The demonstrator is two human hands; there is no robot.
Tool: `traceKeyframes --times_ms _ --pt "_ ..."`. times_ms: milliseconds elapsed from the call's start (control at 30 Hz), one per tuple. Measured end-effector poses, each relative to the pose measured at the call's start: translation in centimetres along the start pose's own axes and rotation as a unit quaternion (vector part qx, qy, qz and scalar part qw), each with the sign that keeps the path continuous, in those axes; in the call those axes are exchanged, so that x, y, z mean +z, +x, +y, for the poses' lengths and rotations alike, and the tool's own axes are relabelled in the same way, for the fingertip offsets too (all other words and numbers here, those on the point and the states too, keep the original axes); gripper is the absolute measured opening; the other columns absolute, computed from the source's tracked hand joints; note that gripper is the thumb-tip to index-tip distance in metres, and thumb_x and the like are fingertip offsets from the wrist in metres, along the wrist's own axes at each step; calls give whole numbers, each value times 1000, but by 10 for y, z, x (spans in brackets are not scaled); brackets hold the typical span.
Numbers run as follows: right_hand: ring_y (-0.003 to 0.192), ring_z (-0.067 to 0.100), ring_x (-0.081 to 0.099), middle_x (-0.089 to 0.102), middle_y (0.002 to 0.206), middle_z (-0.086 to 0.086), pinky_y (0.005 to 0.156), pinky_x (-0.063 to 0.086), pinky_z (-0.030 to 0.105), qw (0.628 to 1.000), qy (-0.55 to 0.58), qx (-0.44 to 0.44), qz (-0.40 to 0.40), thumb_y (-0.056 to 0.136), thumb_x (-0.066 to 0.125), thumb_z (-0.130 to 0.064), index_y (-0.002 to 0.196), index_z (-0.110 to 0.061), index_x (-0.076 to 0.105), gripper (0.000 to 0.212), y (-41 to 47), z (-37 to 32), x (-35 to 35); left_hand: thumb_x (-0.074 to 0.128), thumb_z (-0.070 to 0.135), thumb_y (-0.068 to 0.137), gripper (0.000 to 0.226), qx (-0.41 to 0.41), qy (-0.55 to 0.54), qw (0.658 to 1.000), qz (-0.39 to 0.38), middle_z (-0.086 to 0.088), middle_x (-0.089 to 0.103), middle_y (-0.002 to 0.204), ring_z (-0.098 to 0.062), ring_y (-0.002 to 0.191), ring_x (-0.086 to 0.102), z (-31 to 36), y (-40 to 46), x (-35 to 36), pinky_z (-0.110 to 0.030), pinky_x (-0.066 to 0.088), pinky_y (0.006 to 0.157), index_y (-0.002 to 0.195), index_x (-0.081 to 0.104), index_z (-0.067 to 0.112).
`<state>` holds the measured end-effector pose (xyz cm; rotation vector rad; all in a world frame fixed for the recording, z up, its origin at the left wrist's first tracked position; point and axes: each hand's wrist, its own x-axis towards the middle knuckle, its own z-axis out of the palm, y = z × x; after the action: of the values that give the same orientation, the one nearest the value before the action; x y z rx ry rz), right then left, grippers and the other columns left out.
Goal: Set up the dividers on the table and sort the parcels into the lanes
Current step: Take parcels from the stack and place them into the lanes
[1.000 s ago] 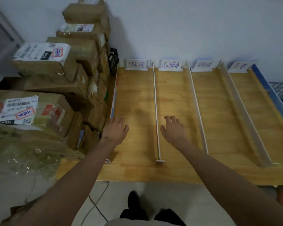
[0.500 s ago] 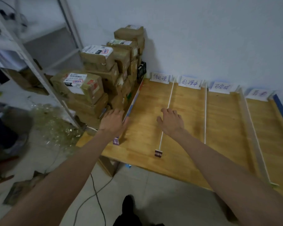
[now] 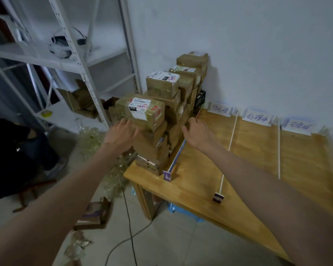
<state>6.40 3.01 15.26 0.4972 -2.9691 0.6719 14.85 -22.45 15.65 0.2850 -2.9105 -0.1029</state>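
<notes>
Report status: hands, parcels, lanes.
Left hand and right hand open, either side of the top brown taped cardboard parcel, not gripping. White strip dividers set on wooden table. Nothing blocking.

Your left hand [image 3: 121,136] is covering the near face of the front parcel [image 3: 145,113]. The stack [image 3: 176,104] is hiding its rear boxes, the frame's right edge is cutting off the table [image 3: 248,169], and blur is smearing the lane labels [image 3: 257,118].
</notes>
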Motion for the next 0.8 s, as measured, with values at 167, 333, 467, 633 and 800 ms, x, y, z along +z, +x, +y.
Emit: traceKeyframes --times_ms 167,333,467,633,800 --pt "113 34 57 59 125 14 81 46 39 996 66 52 -15 102 36 -47 133 -9 47 50 44 -55 10 30 51 101 54 -44 -32 998 13 -13 52 120 -32 109 54 -49 53 -24 -49 47 90 126 50 7" --pt "117 35 57 55 134 17 95 49 41 971 182 149 -54 100 36 -54 146 -4 33 68 84 -88 23 35 52 100 63 -89 -94 992 4 -17 45 140 -36 125 48 -75 108 -29 -50 42 99 140 43 4" --pt "106 34 65 49 139 15 85 58 38 940 257 211 -81 101 38 -51 144 -1 38 65 102 -101 31 40 53 99 67 -148 -180 972 -30 -22 47 140 -38 124 50 -83 139 -14 -49 44 103 140 43 1" --pt "100 32 69 50 144 13 62 57 24 909 333 234 -92 102 43 -45 140 -9 48 52 108 -107 43 43 60 97 68 -186 -281 939 -67 -20 59 125 -39 108 60 -79 149 7 -49 51 94 133 48 3" --pt "112 28 62 54 138 9 63 57 23 904 363 214 -68 103 45 -35 132 -10 55 39 106 -109 41 43 52 100 59 -183 -328 926 -43 -18 55 130 -37 115 55 -69 141 9 -53 47 98 135 45 5"
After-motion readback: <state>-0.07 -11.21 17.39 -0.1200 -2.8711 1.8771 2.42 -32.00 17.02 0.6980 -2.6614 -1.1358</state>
